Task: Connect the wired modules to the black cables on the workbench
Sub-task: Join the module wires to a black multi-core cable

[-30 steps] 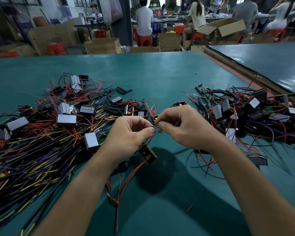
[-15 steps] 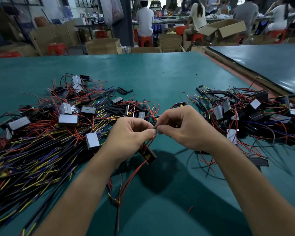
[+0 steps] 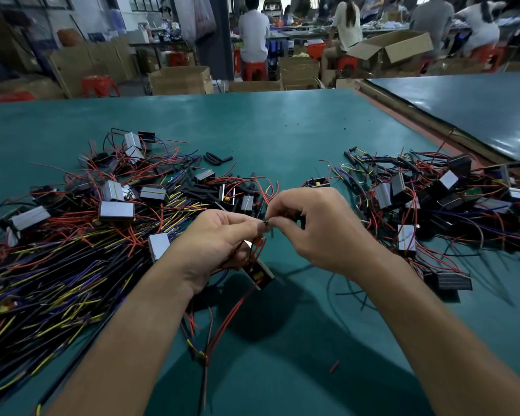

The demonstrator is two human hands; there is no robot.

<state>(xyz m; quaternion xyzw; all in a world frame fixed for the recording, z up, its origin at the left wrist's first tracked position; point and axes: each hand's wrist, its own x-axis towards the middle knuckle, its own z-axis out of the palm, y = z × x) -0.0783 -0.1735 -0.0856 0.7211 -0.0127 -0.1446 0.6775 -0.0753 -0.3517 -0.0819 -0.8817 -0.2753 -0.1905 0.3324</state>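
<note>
Over the middle of the green workbench (image 3: 282, 130), my left hand (image 3: 219, 241) and my right hand (image 3: 318, 226) meet fingertip to fingertip. Both pinch thin wire ends at one small joint (image 3: 266, 224). A small black module (image 3: 258, 273) with red wires hangs below my left hand, tilted. A black cable (image 3: 204, 382) with red, yellow and blue leads trails from my left hand toward the near edge. What lies inside my curled fingers is hidden.
A big heap of black cables and silver-faced modules (image 3: 72, 241) covers the left of the bench. A second tangle of wired modules (image 3: 433, 205) lies at the right. Loose black sleeves (image 3: 218, 159) sit behind. A second bench (image 3: 478, 115) stands right; people sit far back.
Both hands stay together at the wire joint, with only small finger shifts. The hanging module has barely moved.
</note>
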